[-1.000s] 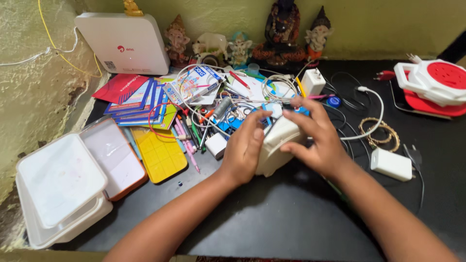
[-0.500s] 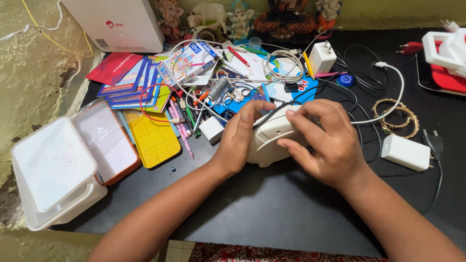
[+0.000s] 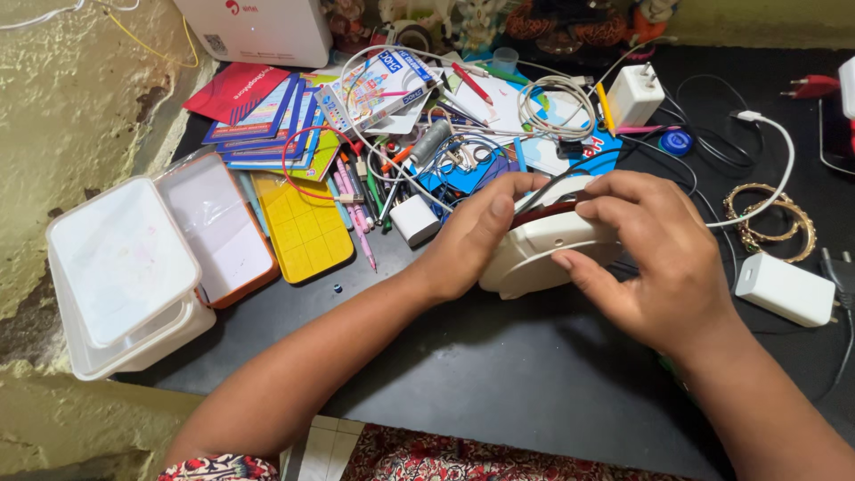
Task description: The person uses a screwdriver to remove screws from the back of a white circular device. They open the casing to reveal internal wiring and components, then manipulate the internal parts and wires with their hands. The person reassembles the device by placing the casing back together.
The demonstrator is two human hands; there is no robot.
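Right now I judge the step in hand to be handling the cord at the white round cord reel (image 3: 543, 254), which sits on edge on the black surface (image 3: 499, 392), just in front of the heap of pens, cards and cables. My left hand (image 3: 472, 240) steadies its left side, thumb raised along the rim, its grip closed around the casing. My right hand (image 3: 650, 258) lies over the top and right side, fingers curled on the rim and a dark cord (image 3: 552, 185) that runs up over it. The reel looks like a pale plastic disc with a dark red band in its groove; whether the cord is pinched or only resting under the fingertips, I cannot tell. The next move calls for a firm hold on the left and a careful fingertip pull on the right.
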